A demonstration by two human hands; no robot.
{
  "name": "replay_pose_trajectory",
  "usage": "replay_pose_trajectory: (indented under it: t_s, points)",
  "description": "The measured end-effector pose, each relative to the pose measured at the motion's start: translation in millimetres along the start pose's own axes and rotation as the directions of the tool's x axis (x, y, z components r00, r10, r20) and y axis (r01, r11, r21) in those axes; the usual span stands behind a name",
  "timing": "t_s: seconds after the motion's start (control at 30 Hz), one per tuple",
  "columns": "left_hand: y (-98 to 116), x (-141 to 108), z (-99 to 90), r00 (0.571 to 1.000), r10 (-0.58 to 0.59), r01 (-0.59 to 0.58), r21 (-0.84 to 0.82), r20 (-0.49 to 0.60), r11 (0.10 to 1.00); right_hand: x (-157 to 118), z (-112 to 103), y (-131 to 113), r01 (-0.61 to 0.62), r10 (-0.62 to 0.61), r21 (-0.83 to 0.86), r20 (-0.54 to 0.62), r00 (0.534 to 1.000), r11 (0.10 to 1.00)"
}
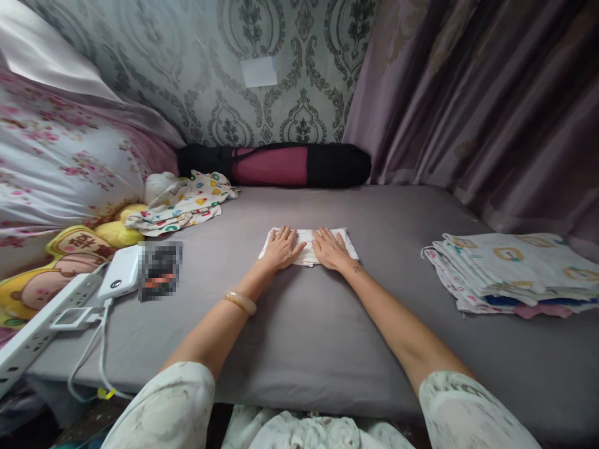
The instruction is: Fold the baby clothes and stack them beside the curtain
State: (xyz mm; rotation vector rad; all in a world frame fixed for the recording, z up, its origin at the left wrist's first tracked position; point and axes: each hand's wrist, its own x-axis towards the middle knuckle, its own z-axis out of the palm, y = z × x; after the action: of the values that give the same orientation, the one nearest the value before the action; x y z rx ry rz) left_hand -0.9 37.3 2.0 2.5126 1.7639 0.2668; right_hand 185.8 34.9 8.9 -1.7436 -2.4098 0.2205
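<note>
A small folded white cloth (306, 254) lies flat on the grey sheet in front of me. My left hand (282, 248) rests palm down on its left part, fingers stretched out. On the right part lies my right hand (331, 248), also flat with the fingers apart. The two hands cover much of the cloth, so its pattern and exact kind are hard to make out. Farther right sits a stack of folded printed cloths (519, 268). To the far left, a crumpled cloth with a colourful print (196, 199) lies loose.
The grey-sheeted surface (299, 337) ends at an edge close to my body. At left are a power strip (51, 324), a white power bank (120, 274) with cables, a blurred-out item (160, 271) and plush toys (56, 274). A black and maroon roll bag (271, 166) lies along the wall.
</note>
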Motion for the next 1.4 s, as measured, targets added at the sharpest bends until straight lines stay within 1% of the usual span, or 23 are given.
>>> replay_pose_trajectory:
  t_s: [0.07,0.1,0.23,0.4,0.5,0.57,0.63,0.73,0.8,0.9,0.97,1.07,1.2,1.27,1.33,1.4]
  points:
    - [-2,-1,-0.4,0.999,-0.021,0.022,0.027,-0.031,0.999,-2,-2,5,-0.023,0.022,-0.038,-0.030,0.999,0.999]
    - [-3,-2,0.3,0.999,-0.035,0.036,0.037,-0.025,0.999,-3,-2,7,-0.039,0.037,-0.057,-0.038,0.999,0.998]
    - [-2,-2,4.8,0.995,-0.089,0.086,0.071,0.035,0.994,-4,3,11,-0.073,0.073,-0.079,-0.003,0.997,0.994]
    - [-2,-1,1.1,0.995,-0.088,0.084,0.064,0.055,0.994,-3,0,11,-0.073,0.076,-0.087,0.030,0.997,0.994]
    - [-8,-2,-1.8,0.996,-0.083,0.081,0.076,0.016,0.994,-4,-3,16,-0.090,0.090,-0.117,-0.003,0.996,0.989]
    - [-13,-2,-1.1,0.995,-0.105,0.105,0.079,-0.006,0.991,-5,-3,20,-0.125,0.121,-0.141,-0.038,0.992,0.982]
    - [-18,-2,1.1,0.991,-0.135,0.134,0.059,0.011,0.989,-4,-1,25,-0.152,0.147,-0.146,-0.045,0.988,0.978]
    - [-23,-1,3.2,0.987,-0.155,0.154,0.022,0.050,0.988,-3,2,31,-0.149,0.148,-0.132,-0.022,0.989,0.980]
    - [-26,-1,2.7,0.986,-0.161,0.162,0.000,0.048,0.987,-3,2,35,-0.144,0.143,-0.121,-0.021,0.990,0.982]
    - [-34,-4,1.4,0.978,-0.208,0.208,-0.030,0.022,0.978,-5,1,44,-0.170,0.166,-0.115,-0.046,0.985,0.979]
    - [-38,-6,2.1,0.974,-0.226,0.227,-0.047,0.031,0.973,-6,1,49,-0.186,0.182,-0.113,-0.042,0.982,0.976]
    - [-42,-6,5.2,0.974,-0.220,0.222,-0.058,0.051,0.973,-7,1,53,-0.181,0.181,-0.111,-0.018,0.983,0.977]
    - [-44,-3,8.6,0.976,-0.213,0.215,-0.083,0.031,0.973,-6,-3,50,-0.184,0.187,-0.136,0.005,0.982,0.973]
    - [-45,-3,9.7,0.975,-0.221,0.221,-0.125,0.020,0.967,-4,-7,43,-0.180,0.177,-0.158,-0.031,0.984,0.971]
    - [-49,-5,11.4,0.974,-0.225,0.216,-0.173,-0.031,0.961,-2,-9,32,-0.144,0.134,-0.153,-0.075,0.988,0.978]
    - [-55,-8,14.0,0.972,-0.209,0.184,-0.203,-0.107,0.962,-1,-9,22,-0.095,0.087,-0.125,-0.068,0.994,0.988]
